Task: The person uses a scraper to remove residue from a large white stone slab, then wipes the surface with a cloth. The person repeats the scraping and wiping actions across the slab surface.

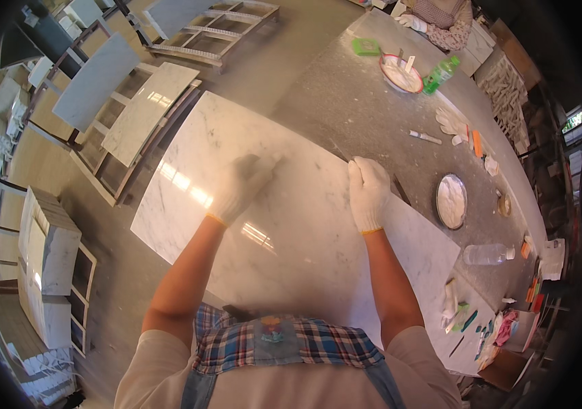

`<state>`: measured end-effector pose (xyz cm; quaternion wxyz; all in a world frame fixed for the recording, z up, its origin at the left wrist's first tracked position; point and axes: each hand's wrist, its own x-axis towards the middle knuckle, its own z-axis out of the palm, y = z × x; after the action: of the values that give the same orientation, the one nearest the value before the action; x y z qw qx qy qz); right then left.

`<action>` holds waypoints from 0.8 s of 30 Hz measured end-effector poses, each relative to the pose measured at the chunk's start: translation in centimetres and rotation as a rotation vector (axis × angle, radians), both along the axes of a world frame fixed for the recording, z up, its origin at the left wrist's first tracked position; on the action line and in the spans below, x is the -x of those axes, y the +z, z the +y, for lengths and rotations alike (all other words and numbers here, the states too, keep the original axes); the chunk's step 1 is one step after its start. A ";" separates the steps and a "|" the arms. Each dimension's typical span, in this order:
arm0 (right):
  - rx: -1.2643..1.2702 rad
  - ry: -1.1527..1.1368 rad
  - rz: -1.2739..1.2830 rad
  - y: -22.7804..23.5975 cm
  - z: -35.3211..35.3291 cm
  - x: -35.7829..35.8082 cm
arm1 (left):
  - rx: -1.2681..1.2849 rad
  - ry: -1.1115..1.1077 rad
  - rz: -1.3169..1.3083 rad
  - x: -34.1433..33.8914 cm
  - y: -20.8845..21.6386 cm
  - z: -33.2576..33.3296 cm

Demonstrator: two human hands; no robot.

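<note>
A large polished white marble slab [291,225] with grey veins lies in front of me, light glaring off its left part. My left hand [243,184], in a white knit glove, is over the slab's upper middle. Motion smears its fingers, so whether they hold anything is hidden. At the slab's far right edge is my right hand [369,191], gloved the same way. Its fingers are curled together over that edge and grip it. Just right of this hand, a thin dark strip [401,189] lies by the edge.
On the grey worktable [345,95] stand an oval bowl of white paste [451,201], a red-rimmed basin [401,73], a green bottle [441,75] and a clear bottle [488,255]. Marble panels [148,112] rest on racks at left. Another person's gloved hand [411,22] is at the far end.
</note>
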<state>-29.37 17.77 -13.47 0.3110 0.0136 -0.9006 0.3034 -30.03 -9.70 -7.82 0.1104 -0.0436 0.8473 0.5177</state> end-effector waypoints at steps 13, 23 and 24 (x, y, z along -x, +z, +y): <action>0.093 -0.026 -0.008 0.0 0.1 0.2 | 0.103 -0.037 0.086 0.8 -2.4 -0.4; 0.070 -0.042 0.017 -0.1 0.3 0.1 | 0.106 -0.045 0.078 1.1 -2.2 -0.2; 0.071 -0.046 0.008 -0.1 0.2 0.1 | 0.098 -0.044 0.045 1.1 -2.1 -0.2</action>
<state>-29.43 18.01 -13.60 0.3217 -0.0170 -0.8881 0.3280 -31.13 -9.85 -9.88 0.1005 -0.0186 0.8746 0.4740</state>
